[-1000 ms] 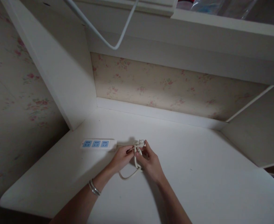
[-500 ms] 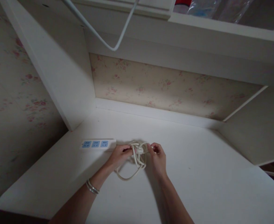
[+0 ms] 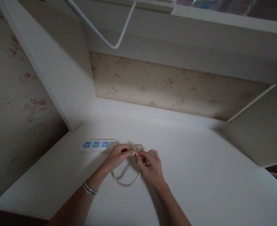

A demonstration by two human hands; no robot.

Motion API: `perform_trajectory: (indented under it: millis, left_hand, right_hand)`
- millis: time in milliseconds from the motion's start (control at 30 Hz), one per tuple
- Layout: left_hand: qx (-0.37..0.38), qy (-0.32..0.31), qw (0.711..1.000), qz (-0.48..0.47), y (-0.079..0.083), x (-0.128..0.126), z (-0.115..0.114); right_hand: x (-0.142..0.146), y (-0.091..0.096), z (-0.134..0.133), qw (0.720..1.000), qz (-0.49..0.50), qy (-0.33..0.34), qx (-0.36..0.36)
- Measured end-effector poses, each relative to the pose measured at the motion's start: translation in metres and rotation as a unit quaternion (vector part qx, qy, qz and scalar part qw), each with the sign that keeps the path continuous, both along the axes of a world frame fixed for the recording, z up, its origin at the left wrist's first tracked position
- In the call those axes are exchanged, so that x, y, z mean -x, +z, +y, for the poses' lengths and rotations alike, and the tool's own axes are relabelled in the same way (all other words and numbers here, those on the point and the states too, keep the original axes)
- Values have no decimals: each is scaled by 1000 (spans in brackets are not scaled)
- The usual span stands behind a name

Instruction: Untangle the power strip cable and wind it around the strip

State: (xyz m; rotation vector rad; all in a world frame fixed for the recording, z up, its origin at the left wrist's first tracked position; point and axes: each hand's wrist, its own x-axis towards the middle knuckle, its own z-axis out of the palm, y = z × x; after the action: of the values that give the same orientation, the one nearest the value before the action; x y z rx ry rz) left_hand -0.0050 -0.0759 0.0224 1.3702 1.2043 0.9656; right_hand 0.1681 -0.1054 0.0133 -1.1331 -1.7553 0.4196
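A white power strip (image 3: 96, 144) with blue socket faces lies on the white desk, left of my hands. Its off-white cord (image 3: 126, 185) is bunched in a tangle between my hands, and one loop droops toward me on the desktop. My left hand (image 3: 118, 156) pinches the cord at the left side of the tangle, close to the strip's right end. From the right, my right hand (image 3: 151, 164) has its thumb and fingers closed on the cord near the left fingertips. The fingers hide part of the bundle, so the plug cannot be made out.
The white desk (image 3: 199, 188) has a raised back edge and side panels (image 3: 46, 56) at left and right. A shelf (image 3: 176, 44) overhangs it, holding clear plastic items (image 3: 223, 5). A bent white rod (image 3: 114, 47) hangs down at the upper left.
My right hand has moved left and slightly down, onto the cord beside my left fingers. The tangle has shifted and is now more covered. My left hand has moved slightly left.
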Motion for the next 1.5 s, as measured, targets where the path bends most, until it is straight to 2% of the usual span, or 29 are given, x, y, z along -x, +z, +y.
perform_trajectory:
  millis: [100, 200, 267, 333, 467, 567, 700, 800, 933, 1033, 1133, 1200, 1333, 1400, 1500]
  left_hand:
    - [44, 1, 996, -80, 2, 9, 0]
    - [76, 5, 971, -229, 5, 16, 1]
    - [83, 21, 946, -314, 8, 16, 1]
    - [92, 47, 926, -364, 10, 14, 1]
    - [137, 68, 889, -432, 11, 9, 2]
    - [163, 46, 867, -468, 11, 8, 3]
    - [164, -3, 851, -499, 15, 5, 0]
    - [177, -25, 859, -479, 15, 1, -4]
    - [191, -96, 893, -396, 9, -4, -13]
    - [110, -151, 933, -307, 5, -7, -17]
    - [30, -168, 966, -194, 1, -9, -17]
    - [10, -165, 974, -156, -4, -9, -15]
    - [4, -170, 972, -164, -15, -9, -14]
    - [-32, -144, 978, -144, -16, -11, -15]
    - [-143, -84, 986, -11, -13, -14, -15]
  right_hand:
    - [-3, -4, 4, 998, 26, -45, 30]
    - [-5, -4, 6, 995, 47, -57, 71]
    - [-4, 0, 3, 998, 21, -13, 64]
    - [-1, 6, -2, 998, -27, 55, 28]
    - [11, 17, -15, 971, -153, 173, -58]
    - [16, 17, -19, 959, -199, 189, -68]
    - [13, 17, -18, 971, -143, 192, 7]
    - [12, 21, -18, 975, -91, 197, 45]
    - [16, 23, -18, 980, -41, 176, 88]
    - [19, 19, -17, 983, 3, 140, 115]
    - [22, 13, -16, 978, 75, 122, 155]
    - [23, 10, -17, 960, 133, 148, 195]
    - [20, 14, -12, 908, 296, 167, 246]
    - [10, 21, -4, 861, 429, 140, 233]
    - [-21, 31, 11, 764, 619, 51, 174]
